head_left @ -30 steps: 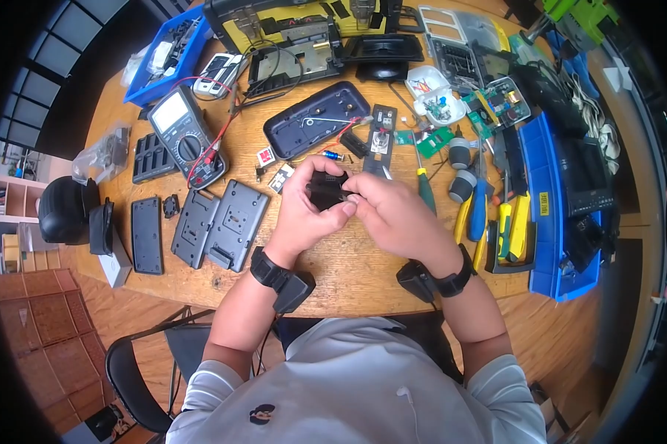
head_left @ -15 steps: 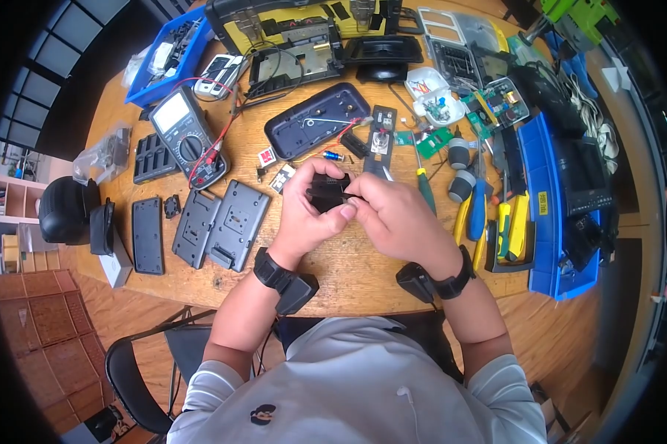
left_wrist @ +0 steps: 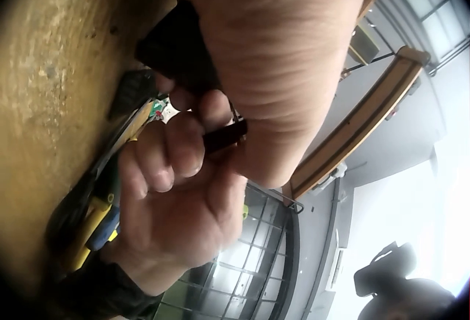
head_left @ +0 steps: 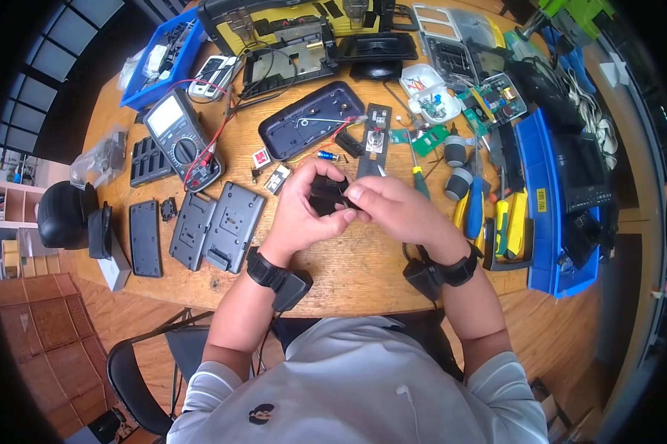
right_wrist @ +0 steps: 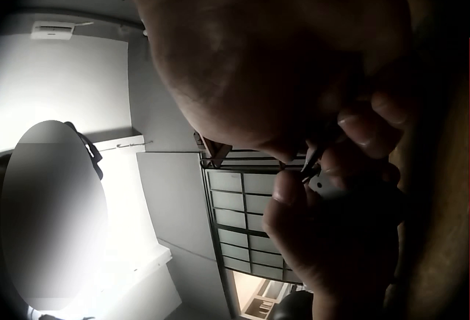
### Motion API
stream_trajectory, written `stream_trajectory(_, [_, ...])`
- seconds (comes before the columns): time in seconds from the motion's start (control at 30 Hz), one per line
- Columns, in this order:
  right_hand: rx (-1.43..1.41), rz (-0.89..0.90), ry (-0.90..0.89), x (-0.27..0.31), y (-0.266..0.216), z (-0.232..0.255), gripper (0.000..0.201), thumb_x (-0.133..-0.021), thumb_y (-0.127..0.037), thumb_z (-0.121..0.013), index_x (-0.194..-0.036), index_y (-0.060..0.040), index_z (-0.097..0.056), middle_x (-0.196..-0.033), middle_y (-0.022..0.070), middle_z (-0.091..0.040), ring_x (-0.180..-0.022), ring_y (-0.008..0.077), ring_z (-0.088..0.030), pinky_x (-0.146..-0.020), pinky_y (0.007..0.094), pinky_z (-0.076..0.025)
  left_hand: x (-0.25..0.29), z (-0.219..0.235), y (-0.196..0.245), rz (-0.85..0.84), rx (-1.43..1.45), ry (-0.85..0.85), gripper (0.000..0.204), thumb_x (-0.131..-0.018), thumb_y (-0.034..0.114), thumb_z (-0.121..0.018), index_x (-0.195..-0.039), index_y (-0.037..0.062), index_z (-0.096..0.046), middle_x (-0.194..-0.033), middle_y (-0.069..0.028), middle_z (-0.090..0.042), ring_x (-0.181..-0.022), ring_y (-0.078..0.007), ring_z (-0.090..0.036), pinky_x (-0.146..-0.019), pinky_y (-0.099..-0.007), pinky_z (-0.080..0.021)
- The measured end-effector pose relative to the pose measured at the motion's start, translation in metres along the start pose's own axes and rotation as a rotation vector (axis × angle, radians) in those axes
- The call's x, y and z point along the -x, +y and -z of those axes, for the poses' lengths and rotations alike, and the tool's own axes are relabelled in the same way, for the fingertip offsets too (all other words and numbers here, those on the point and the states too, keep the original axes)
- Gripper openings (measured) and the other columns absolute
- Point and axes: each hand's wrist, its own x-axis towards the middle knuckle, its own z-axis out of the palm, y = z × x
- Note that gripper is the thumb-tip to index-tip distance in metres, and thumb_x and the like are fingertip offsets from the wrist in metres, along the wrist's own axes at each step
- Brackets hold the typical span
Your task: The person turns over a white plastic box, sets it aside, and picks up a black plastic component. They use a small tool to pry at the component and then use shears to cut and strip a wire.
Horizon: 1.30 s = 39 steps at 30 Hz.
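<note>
Over the front middle of the table, the left hand (head_left: 298, 216) grips a small black boxy part (head_left: 326, 197), its fingers curled round the far side and thumb along the near side. The right hand (head_left: 401, 210) is at the part's right edge, thumb on top. In the left wrist view, the right hand's curled fingers and thumb pinch a small dark strip-like piece (left_wrist: 225, 137) beside the black part. Whether this piece is joined to the black part I cannot tell. The right wrist view is dark, with both hands' fingertips meeting round the piece.
Beyond the hands lie a dark blue casing (head_left: 311, 120), a grey metal strip (head_left: 375, 139) and a blue cylinder (head_left: 327, 155). A multimeter (head_left: 182, 140) and black plates (head_left: 232, 226) are at the left. Screwdrivers (head_left: 475, 211) and a blue bin (head_left: 538, 214) stand right.
The right hand has rolled over slightly, its wrist shifting right and its thumb now showing on top of the black part. The left hand keeps its grip. The head view has shifted slightly.
</note>
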Motion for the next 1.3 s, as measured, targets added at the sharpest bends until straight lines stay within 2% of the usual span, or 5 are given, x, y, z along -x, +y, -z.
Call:
stream_trajectory(0.07, [0.003, -0.158, -0.061, 0.000, 0.000, 0.001, 0.038, -0.104, -0.032, -0.055, -0.087, -0.0011, -0.069, -0.069, -0.0002, -0.057, -0.060, 0.0090, -0.048, -0.056, 0.0288, -0.041, 0.000, 0.000, 0.002, 0.003, -0.069, -0.059, 0.048, -0.068, 0.012, -0.084, -0.107, 0.0050, -0.057, -0.097, -0.0022, -0.063, -0.086, -0.0087, -0.061, -0.079, -0.0254, -0.051])
stream_trajectory(0.27, [-0.179, -0.486, -0.101, 0.002, -0.020, 0.004, 0.044, -0.105, -0.041, -0.056, -0.087, -0.0034, -0.071, -0.069, -0.0022, -0.057, -0.058, 0.0064, -0.048, -0.050, 0.0218, -0.035, 0.002, 0.000, -0.001, 0.095, 0.095, -0.072, 0.048, -0.069, 0.015, -0.083, -0.109, 0.0051, -0.056, -0.108, -0.0052, -0.066, -0.099, -0.0121, -0.064, -0.088, -0.0280, -0.052])
stream_trajectory(0.67, [-0.519, -0.333, -0.402, 0.002, 0.005, 0.006, 0.035, -0.108, -0.035, -0.051, -0.098, -0.0040, -0.064, -0.071, 0.0000, -0.054, -0.061, 0.0068, -0.048, -0.050, 0.0228, -0.037, -0.002, 0.014, 0.011, -0.100, -0.219, -0.215, 0.050, -0.065, 0.017, -0.084, -0.105, 0.0046, -0.058, -0.105, -0.0092, -0.072, -0.098, -0.0165, -0.068, -0.091, -0.0318, -0.053])
stream_trajectory(0.87, [-0.702, -0.530, -0.383, 0.002, -0.009, 0.001, 0.028, -0.107, -0.033, -0.054, -0.100, -0.0065, -0.060, -0.068, -0.0062, -0.044, -0.054, 0.0026, -0.037, -0.045, 0.0193, -0.029, -0.001, 0.018, 0.013, -0.038, -0.035, -0.186, 0.050, -0.063, 0.020, -0.086, -0.103, 0.0033, -0.062, -0.099, -0.0082, -0.072, -0.092, -0.0152, -0.068, -0.085, -0.0297, -0.053])
stream_trajectory(1.3, [-0.815, -0.512, -0.220, 0.000, -0.004, -0.014, 0.020, -0.104, -0.028, -0.061, -0.097, -0.0092, -0.058, -0.066, -0.0063, -0.045, -0.050, 0.0012, -0.038, -0.041, 0.0187, -0.026, -0.002, 0.024, 0.016, 0.037, 0.003, -0.191, 0.055, -0.063, 0.013, -0.086, -0.111, 0.0021, -0.062, -0.105, -0.0065, -0.073, -0.096, -0.0118, -0.067, -0.088, -0.0284, -0.054])
